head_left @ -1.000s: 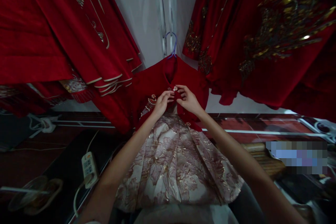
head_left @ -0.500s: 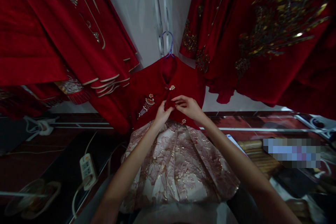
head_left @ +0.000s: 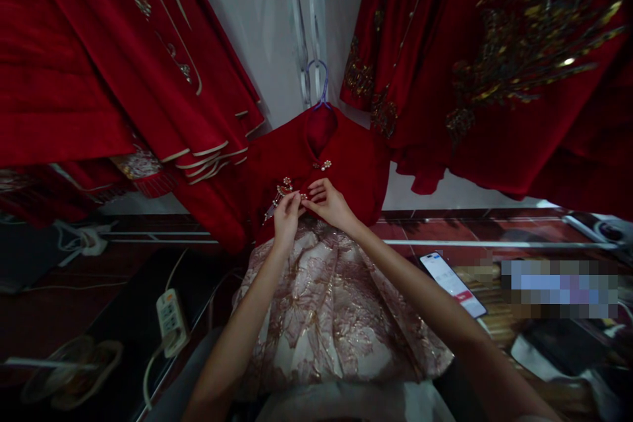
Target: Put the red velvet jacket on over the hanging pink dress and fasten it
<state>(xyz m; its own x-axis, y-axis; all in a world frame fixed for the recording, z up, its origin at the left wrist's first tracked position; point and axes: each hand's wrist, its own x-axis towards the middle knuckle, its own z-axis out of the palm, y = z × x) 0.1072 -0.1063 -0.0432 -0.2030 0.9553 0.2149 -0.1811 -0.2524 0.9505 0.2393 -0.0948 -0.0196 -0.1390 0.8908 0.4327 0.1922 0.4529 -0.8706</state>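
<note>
A red stand-collar jacket [head_left: 356, 145] hangs in front of me on a purple hanger [head_left: 324, 82]. A pearl flower clasp [head_left: 325, 165] sits below its collar, and a beaded tassel ornament [head_left: 277, 194] decorates the chest at left. My left hand [head_left: 287, 217] is closed in a pinch at the jacket's front edge. Beside it my right hand [head_left: 332, 203] pinches a small flower-shaped button [head_left: 303, 198], its other fingers loosely bent. The fingertips of both hands meet there and partly hide the button. Below hangs a pale pink brocade skirt [head_left: 326, 303] with a metallic floral pattern.
Red garments [head_left: 163, 66] hang close at left, and sequined red garments [head_left: 425, 72] at right. A power strip [head_left: 172, 322] lies on a dark surface at lower left. A lit phone [head_left: 452, 283] rests on the wooden surface at right. A white rail [head_left: 494, 244] runs behind.
My right hand has moved left across the jacket front, and my left hand has shifted slightly left. A flower-shaped button now shows between the fingertips. More of the phone is visible.
</note>
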